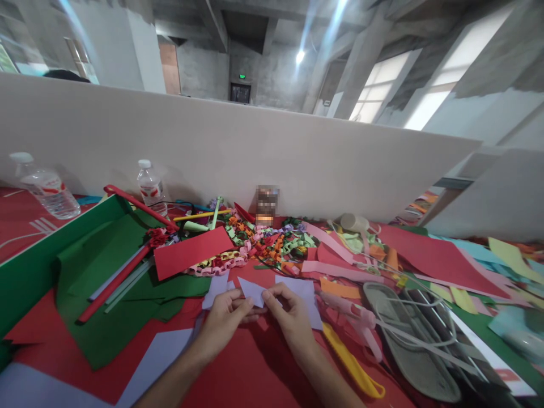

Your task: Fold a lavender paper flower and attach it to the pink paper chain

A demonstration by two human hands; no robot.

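A small folded piece of lilac paper (252, 292) is pinched between my two hands above the red table surface. My left hand (225, 314) grips its left side with thumb and fingers. On its right edge, the thumb and fingers of my right hand (287, 309) are closed. More lilac paper (306, 294) lies flat just behind my right hand, and another lilac piece (216, 288) is behind my left. Right of my hands lie a pink hot glue gun (348, 311) and a yellow-handled tool (351, 362), whose far end is partly covered.
A heap of colourful paper chains (272, 243) fills the table's back middle. Green paper (127, 289) and a red rolled stick (114, 283) lie left. A grey tray (408, 340) sits right. Two water bottles (151, 190) stand by the white partition (238, 147).
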